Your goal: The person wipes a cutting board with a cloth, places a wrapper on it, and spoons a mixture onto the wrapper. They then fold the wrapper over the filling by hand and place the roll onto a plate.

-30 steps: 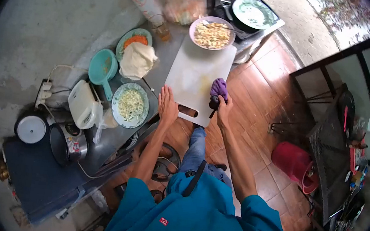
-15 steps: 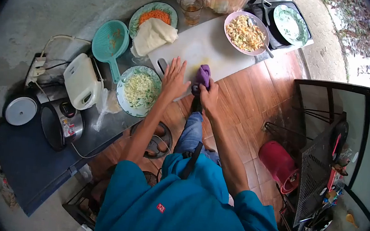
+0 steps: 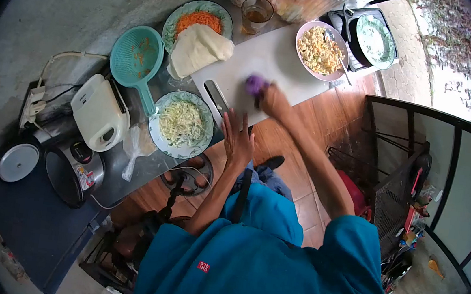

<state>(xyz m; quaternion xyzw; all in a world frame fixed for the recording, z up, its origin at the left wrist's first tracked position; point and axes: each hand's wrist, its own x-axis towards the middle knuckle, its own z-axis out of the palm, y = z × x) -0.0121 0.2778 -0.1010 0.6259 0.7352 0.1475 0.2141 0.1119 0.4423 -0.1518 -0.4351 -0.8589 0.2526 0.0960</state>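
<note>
My right hand [image 3: 274, 102] grips a crumpled purple cloth [image 3: 256, 85], pressed to the white cutting board [image 3: 275, 53]; motion blurs both. At the board's near edge, by its handle slot, my left hand [image 3: 237, 144] has its fingers stretched out and fingertips touching the edge. Shredded cabbage fills a plate [image 3: 157, 132] left of that hand. Beyond it, folded pale wrapper sheets [image 3: 200, 50] lean over a plate of shredded carrot [image 3: 200, 21]. A pink bowl [image 3: 341, 72] of chopped filling with a spoon stands on the board's far right corner.
A green strainer [image 3: 120, 58], a white sandwich maker [image 3: 100, 111] and a rice cooker [image 3: 73, 172] stand along the left. A glass of brown drink [image 3: 255, 18] is behind the board. A plate [image 3: 369, 40] rests over a black pan on the stove at right.
My right hand has moved the purple cloth slightly left and away from me, onto the board. My left hand has drawn back from the board's surface to its near edge.
</note>
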